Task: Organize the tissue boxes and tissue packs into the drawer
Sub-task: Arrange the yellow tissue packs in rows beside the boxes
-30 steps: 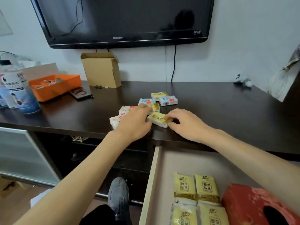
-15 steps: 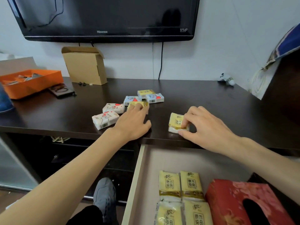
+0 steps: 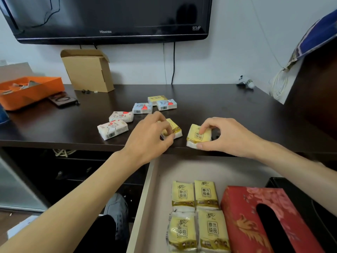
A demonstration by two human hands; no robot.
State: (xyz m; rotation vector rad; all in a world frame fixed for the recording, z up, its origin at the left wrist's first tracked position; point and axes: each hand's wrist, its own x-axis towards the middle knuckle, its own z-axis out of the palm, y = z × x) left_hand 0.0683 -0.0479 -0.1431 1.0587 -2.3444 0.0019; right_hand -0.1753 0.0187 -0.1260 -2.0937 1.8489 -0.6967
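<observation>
**Two yellow packs in hand at the shelf edge, drawer part-filled**

Right hand [image 3: 228, 136], centre right of frame: thumb and fingers pinched on a yellow tissue pack [image 3: 198, 136], tilted, near edge at the lip of the dark shelf [image 3: 237, 106]. Half a second ago flat on the shelf under the fingertips; now tipped up, on the point of leaving.

Left hand [image 3: 151, 137], centre: closed on a second yellow pack [image 3: 173, 129], pulled out of the cluster where it lay half a second ago and brought toward the front edge.

Still on the shelf, above and left of the hands: two white packs with red print [image 3: 116, 125], two pale blue packs [image 3: 155, 106], one yellow pack [image 3: 157, 98] behind those.

Lower right: open drawer [image 3: 145, 207] holding four yellow packs [image 3: 197, 214] in a two-by-two block, touching a red tissue box [image 3: 255, 220].

Judgement: both held packs about to drop into the drawer beside the block; five packs then left.
</observation>
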